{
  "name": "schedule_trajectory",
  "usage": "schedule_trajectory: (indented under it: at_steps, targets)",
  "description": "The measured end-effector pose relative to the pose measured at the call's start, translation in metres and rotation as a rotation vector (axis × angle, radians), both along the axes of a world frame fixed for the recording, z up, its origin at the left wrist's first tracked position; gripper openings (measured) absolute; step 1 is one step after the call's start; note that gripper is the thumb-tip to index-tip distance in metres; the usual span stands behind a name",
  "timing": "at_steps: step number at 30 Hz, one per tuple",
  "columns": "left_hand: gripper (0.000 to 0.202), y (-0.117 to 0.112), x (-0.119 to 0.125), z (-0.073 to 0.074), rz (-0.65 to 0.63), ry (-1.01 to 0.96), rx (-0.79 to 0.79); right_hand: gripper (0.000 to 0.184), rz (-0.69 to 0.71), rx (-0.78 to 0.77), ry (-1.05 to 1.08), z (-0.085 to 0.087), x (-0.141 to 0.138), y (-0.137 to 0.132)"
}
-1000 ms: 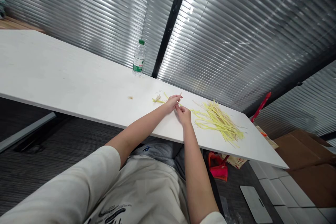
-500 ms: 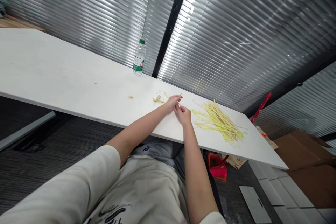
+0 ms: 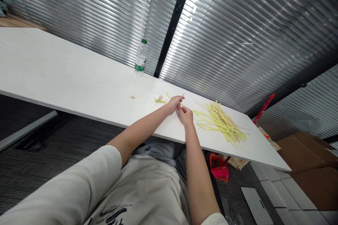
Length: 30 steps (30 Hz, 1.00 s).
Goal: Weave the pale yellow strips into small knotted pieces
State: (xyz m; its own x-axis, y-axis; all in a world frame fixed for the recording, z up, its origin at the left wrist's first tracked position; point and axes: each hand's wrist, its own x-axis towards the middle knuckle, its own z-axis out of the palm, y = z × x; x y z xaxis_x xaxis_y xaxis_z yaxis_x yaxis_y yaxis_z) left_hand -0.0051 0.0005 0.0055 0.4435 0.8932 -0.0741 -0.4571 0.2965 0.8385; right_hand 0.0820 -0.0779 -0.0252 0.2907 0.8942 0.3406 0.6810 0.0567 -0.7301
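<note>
My left hand (image 3: pixel 175 102) and my right hand (image 3: pixel 186 115) meet over the white table (image 3: pixel 105 105), their fingers closed in pinches. A thin pale yellow stalk (image 3: pixel 183 95) pokes out past the fingers of my left hand. My right fingertips pinch close beside it, at a bit of yellow between the two hands; most of what they hold is hidden. Just left of my hands lies a small heap of yellow and whitish scraps (image 3: pixel 160 99). To the right spreads a loose pile of long yellow stalks (image 3: pixel 221 121).
Near the table's back edge stands a clear water bottle (image 3: pixel 141 58) with a green cap. Slatted blinds (image 3: pixel 105 17) rise behind the table. On the floor at right are cardboard boxes (image 3: pixel 301 147), white boxes (image 3: pixel 277 190) and a red-orange object (image 3: pixel 219 172).
The view has shifted very slightly. Both hands keep nearly the same pinched pose, and the stalks and bottle have not moved on the table.
</note>
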Motion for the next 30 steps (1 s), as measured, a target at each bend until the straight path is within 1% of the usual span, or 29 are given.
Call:
schedule_trajectory:
  at_steps: [9, 18, 22, 25, 30]
  targets:
    - [0.010, 0.0020, -0.0005, -0.0018, -0.016, -0.008, -0.024, 0.041, -0.027, -0.022, 0.002, 0.0001, -0.0010, 0.0006]
    - [0.010, 0.0022, 0.0002, -0.0025, -0.013, -0.017, -0.033, 0.035, -0.033, -0.033, 0.011, 0.0001, 0.0001, 0.0009]
    - [0.011, 0.0035, 0.0003, -0.0048, 0.003, -0.033, -0.015, 0.037, -0.029, -0.002, 0.019, 0.0008, -0.0007, 0.0010]
    - [0.010, 0.0040, -0.0006, -0.0054, 0.000, -0.056, 0.000, 0.039, -0.036, 0.016, 0.060, 0.0008, -0.0016, 0.0013]
    - [0.007, 0.0010, -0.0026, -0.0020, -0.006, -0.092, -0.008, 0.035, -0.051, 0.069, 0.209, 0.0016, -0.0014, 0.0018]
